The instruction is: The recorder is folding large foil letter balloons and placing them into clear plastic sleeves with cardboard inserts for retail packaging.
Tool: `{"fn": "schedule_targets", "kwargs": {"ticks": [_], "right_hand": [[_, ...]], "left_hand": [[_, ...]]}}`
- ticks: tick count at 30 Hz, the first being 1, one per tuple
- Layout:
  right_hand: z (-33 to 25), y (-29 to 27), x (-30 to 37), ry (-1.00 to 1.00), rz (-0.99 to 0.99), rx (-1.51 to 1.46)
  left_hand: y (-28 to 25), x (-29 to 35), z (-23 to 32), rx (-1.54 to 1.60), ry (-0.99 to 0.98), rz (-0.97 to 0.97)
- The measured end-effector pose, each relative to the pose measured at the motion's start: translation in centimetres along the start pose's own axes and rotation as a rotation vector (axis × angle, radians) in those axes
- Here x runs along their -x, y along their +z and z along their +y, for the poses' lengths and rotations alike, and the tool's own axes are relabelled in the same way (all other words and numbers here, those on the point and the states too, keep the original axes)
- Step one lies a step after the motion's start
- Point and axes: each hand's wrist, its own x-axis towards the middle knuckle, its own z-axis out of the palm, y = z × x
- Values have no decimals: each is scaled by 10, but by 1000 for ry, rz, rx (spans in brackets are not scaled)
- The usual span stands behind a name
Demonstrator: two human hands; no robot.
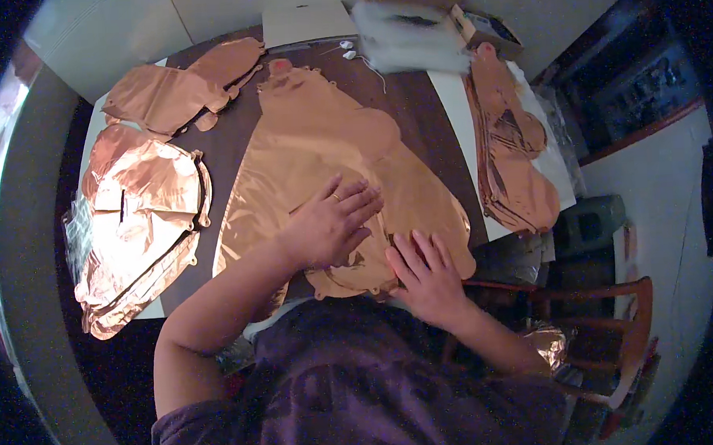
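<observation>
A large flat foil balloon [313, 145] in copper colour lies across the middle of the table, its narrow end away from me. My left hand [333, 222], with a ring on one finger, rests palm down on its middle, fingers stretched out. Close to the balloon's near edge, my right hand [429, 279] lies on the foil with its fingers spread. Neither hand appears to grip anything. Small tabs stick out along the near edge, and the foil there looks creased. What lies beneath my palms is hidden.
More flat copper foil balloons lie at the left [145, 208], far left [168, 91] and right [512, 144] of the dark table [230, 148]. A white cable [372, 69], a clear plastic bag [408, 41] and an open box [483, 30] sit at the back. A wooden chair [635, 322] stands right.
</observation>
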Motion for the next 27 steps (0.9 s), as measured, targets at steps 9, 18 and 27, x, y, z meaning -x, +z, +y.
{"fn": "schedule_targets", "kwargs": {"ticks": [9,18,27], "right_hand": [[18,-20,-27,-159,-1,-102],[48,-49,-72,-101,-259,-430],[114,-4,-191,548,165,-157]], "left_hand": [[3,0,-3,184,-2,229],[-21,18,-12,-112,-348,229],[-14,18,-16,-79,-316,270]]}}
